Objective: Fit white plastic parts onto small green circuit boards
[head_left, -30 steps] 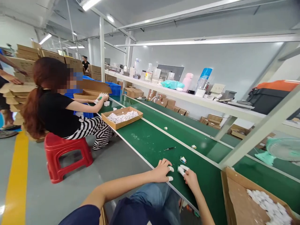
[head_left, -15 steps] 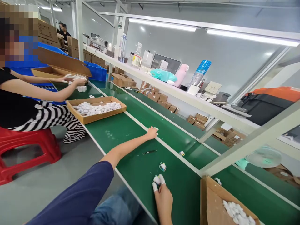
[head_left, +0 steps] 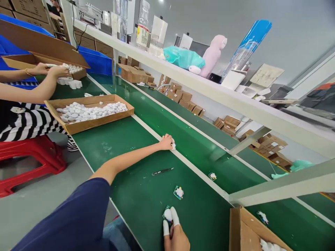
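My left hand is stretched out over the white strip at the edge of the belt. Its fingers are curled around a small circuit board, mostly hidden by them. Close to me, my right hand, with white finger cots on thumb and finger, pinches a green circuit board with a white pad on it at the table surface. Another such circuit board lies just beyond it. Black tweezers rest on the green table between my two hands.
A cardboard tray of white pads stands at left, near a co-worker's hands. At lower right is a cardboard box holding white pieces. Circuit boards lie on the green belt. A white post and shelf rise beyond.
The view has shifted closer and to the side. A small board now shows at my left fingertips, where only the cots showed before. My right hand stays pinched on its board.
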Motion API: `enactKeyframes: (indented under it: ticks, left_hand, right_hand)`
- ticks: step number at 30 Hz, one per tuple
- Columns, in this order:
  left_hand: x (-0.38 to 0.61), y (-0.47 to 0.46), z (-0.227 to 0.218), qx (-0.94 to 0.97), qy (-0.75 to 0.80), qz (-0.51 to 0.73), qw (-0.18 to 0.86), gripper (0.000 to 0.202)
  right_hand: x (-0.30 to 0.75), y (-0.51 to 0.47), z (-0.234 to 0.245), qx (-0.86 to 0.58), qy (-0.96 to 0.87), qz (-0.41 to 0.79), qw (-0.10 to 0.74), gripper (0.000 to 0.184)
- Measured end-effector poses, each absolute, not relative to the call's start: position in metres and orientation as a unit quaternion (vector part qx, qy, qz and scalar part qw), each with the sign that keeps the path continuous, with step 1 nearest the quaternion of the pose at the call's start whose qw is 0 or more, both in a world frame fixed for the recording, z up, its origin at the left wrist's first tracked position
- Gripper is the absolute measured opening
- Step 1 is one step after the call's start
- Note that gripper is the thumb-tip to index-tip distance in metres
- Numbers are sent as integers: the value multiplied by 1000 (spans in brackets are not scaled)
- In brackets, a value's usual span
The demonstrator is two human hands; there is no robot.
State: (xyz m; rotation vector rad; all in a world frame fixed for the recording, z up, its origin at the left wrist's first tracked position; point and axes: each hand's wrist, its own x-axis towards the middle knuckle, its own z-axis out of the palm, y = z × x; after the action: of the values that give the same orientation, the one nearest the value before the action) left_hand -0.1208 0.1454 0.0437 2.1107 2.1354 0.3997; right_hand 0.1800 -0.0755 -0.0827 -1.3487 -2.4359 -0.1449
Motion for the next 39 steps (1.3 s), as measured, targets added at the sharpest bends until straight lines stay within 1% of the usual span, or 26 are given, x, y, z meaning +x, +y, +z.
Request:
enactKeyframes:
  ticks: [2,4,8,11,13,14,16,18,20,22,24,26,29,32,35,37,39]
  left_hand:
    - [-119,109,35,722,678,126,66,34]
    - [-119,68,28,745,652,115,74,32]
    - [-114,2,28,753,646,93,83,29]
    - [-95,-25,33,769,627,101,75,42]
    - [-75,-33,34,816,563,105,76,54]
    - [-65,-35,33,841,524,103,81,57]
    - [-47,-35,28,877,462,90,98,52]
    - [-35,-31,22,894,424,83,121,41]
    - [-30,-23,17,900,401,92,147,33]
    - [-30,-17,15,904,380,104,169,31]
    - [-30,-14,13,908,359,112,183,33]
    - [-29,-14,10,911,343,120,194,36]
    - [-26,-16,0,901,354,145,204,36]
    - [-24,-19,-11,897,363,165,193,36]
    - [-25,-26,-18,907,357,169,148,35]
    - [-26,-31,-18,914,357,161,105,34]
    - [-29,-35,-16,925,349,142,52,34]
  right_hand:
    - [181,-77,-76,-476,-860,-38,181,33]
    - [183,-79,-72,-476,-859,-26,187,37]
    - [191,-81,-73,-480,-857,14,186,44]
    - [194,-78,-70,-515,-841,73,146,40]
    - [194,-75,-62,-534,-828,122,121,34]
    - [194,-73,-57,-536,-823,147,116,31]
    - [194,-67,-44,-526,-821,194,114,25]
    - [194,-60,-33,-517,-814,239,112,21]
    - [194,-53,-26,-517,-800,280,120,23]
    - [194,-48,-21,-523,-779,321,131,28]
    - [194,-46,-18,-533,-755,357,134,34]
    - [195,-45,-15,-543,-738,380,126,36]
    - [193,-45,-9,-547,-738,379,111,39]
    - [181,-48,-2,-568,-766,294,61,36]
    - [169,-54,1,-606,-771,192,-30,40]
    - [166,-56,-2,-625,-756,182,-72,43]
    - [165,-55,-6,-627,-748,196,-88,34]
